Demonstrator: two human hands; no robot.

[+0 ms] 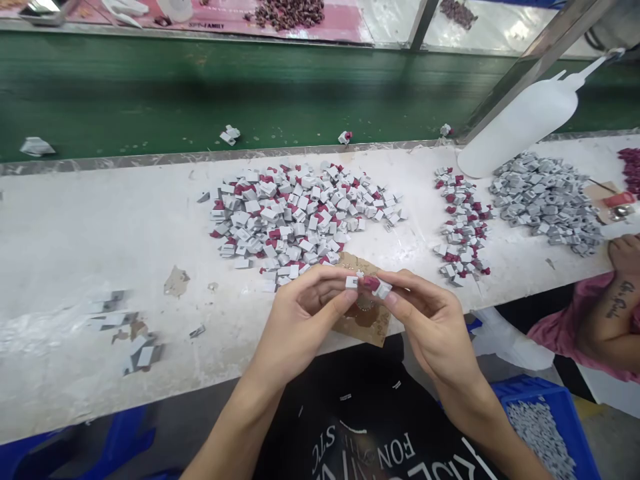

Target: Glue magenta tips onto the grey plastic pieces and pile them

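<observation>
My left hand pinches a small light-grey plastic part between thumb and forefinger. In the fingertips of my right hand is a grey-and-maroon plastic piece, its maroon end pointing at the left hand's part. The two parts are held close together; whether they touch I cannot tell. Beneath the hands lies a piece of brown cardboard with a dark wet-looking stain. Just beyond the hands spreads a big heap of grey-and-maroon pieces.
A narrower pile of grey-and-maroon pieces and a grey parts heap lie right. A white squeeze bottle leans there. Behind runs a green conveyor belt carrying a few pieces. A co-worker's arm rests far right, above a blue crate.
</observation>
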